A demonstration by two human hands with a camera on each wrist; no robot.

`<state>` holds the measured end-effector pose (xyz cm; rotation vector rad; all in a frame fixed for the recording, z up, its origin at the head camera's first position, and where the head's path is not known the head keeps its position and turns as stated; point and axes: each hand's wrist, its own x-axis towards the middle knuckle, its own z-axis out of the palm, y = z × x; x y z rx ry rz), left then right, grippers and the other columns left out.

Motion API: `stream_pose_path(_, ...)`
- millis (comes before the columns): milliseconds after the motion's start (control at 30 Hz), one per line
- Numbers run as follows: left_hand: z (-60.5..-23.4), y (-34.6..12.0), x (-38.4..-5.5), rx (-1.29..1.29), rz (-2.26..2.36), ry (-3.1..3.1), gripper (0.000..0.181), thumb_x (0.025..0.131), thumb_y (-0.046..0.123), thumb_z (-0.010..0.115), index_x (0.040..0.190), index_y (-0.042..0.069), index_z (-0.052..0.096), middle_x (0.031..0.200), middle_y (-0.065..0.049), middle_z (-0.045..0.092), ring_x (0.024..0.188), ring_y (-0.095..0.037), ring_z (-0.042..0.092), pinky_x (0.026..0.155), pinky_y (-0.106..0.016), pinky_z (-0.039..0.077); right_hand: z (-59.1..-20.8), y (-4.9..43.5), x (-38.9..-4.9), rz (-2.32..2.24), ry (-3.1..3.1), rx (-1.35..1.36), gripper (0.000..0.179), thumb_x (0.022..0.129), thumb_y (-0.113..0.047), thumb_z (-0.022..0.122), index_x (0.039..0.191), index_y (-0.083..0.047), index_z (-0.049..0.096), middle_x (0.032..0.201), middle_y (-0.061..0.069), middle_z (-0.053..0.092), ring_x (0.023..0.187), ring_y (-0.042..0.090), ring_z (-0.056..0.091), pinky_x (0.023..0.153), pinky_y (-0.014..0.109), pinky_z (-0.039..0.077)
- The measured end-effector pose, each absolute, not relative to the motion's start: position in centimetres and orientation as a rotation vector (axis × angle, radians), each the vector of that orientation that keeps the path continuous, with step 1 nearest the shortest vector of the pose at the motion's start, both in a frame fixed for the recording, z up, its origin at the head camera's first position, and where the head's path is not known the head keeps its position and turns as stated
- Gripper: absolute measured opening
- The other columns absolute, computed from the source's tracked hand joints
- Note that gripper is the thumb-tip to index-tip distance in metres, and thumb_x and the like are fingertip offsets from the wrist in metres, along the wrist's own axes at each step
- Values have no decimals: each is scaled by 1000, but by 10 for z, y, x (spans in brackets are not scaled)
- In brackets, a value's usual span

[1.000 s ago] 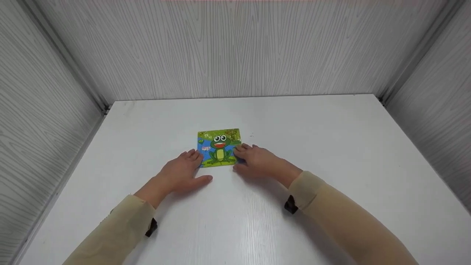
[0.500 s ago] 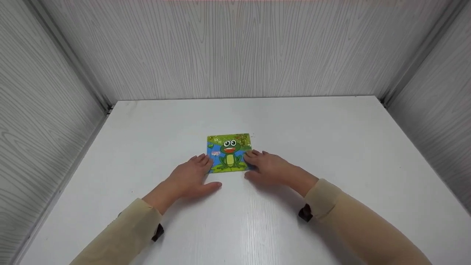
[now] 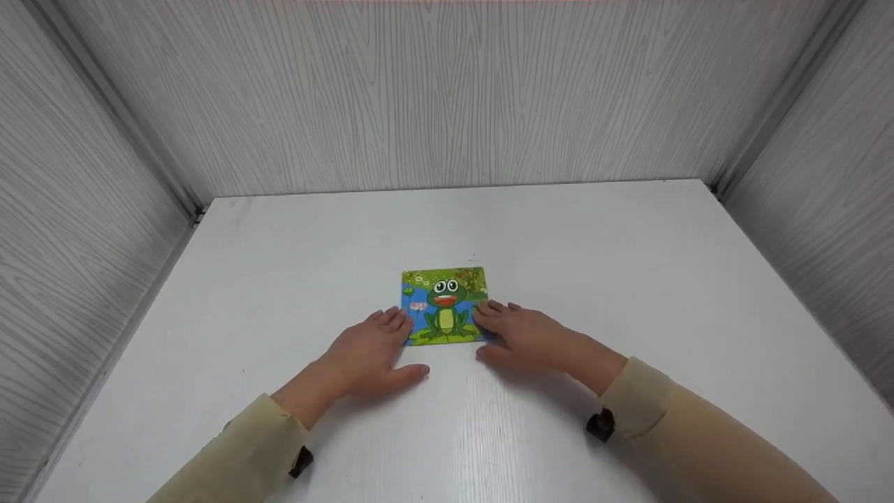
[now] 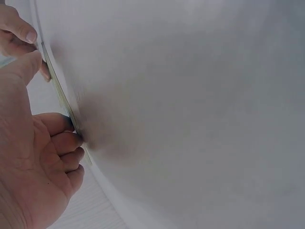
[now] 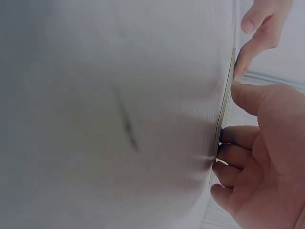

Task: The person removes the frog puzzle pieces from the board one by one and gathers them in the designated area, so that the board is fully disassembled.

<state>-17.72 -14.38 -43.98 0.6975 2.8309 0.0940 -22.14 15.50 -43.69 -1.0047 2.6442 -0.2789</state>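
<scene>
A thin square board with a picture of a green frog [image 3: 445, 307] lies flat on the white table in the head view. My left hand [image 3: 367, 356] rests its fingertips on the board's left edge, thumb spread away onto the near side. On the opposite edge, my right hand [image 3: 531, 339] touches the board with its fingers, covering the lower right corner. Edge-on, the board [image 4: 62, 98] shows as a thin strip under the fingertips in the left wrist view. The right wrist view has the board's edge [image 5: 225, 107] against the fingertips too. Neither thumb grips it.
A white tabletop [image 3: 594, 258] surrounds the board. Grey wood-grain panels [image 3: 447, 91] stand at the back and on both sides. Beige sleeves [image 3: 237, 447] with dark straps at the cuffs cover both forearms.
The frog board has slid toward me and somewhat to the right, both hands travelling with it and staying at its side edges. The view has shifted slightly.
</scene>
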Motion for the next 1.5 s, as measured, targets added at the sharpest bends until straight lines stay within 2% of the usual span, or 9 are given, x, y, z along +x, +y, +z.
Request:
stream_pose_path(300, -440, -135, -169, 741, 93, 2813, 97, 99, 76, 45, 164, 3, 37, 170, -14, 34, 159, -30, 28, 128, -45, 24, -437, 169, -205, -302, 2658, -984, 75, 107, -51, 58, 165, -9, 36, 170, 14, 33, 157, 31, 31, 125, 51, 31)
stream_pose_path(600, -441, -130, -160, 804, 113, 2797, 98, 99, 75, 45, 162, 1, 40, 169, -17, 36, 158, -31, 30, 128, -45, 25, -440, 183, -192, -338, 2633, -1050, 74, 108, -49, 58, 163, -3, 39, 169, 17, 34, 158, 33, 30, 125, 54, 29)
stream_pose_path(1000, -439, -126, -144, 906, 147, 2742, 97, 100, 75, 44, 162, 0, 40, 168, -16, 37, 159, -30, 29, 128, -45, 24, -438, 195, -171, -335, 2624, -970, 76, 106, -52, 59, 165, -9, 38, 171, 10, 33, 158, 32, 31, 124, 54, 31)
stream_pose_path(1500, -438, -124, -132, 947, 163, 2706, 95, 100, 75, 44, 162, 3, 42, 168, -13, 39, 159, -28, 29, 129, -44, 23, -438, 204, -156, -347, 2625, -1051, 77, 106, -51, 59, 162, -3, 41, 169, 15, 36, 157, 33, 32, 124, 55, 30)
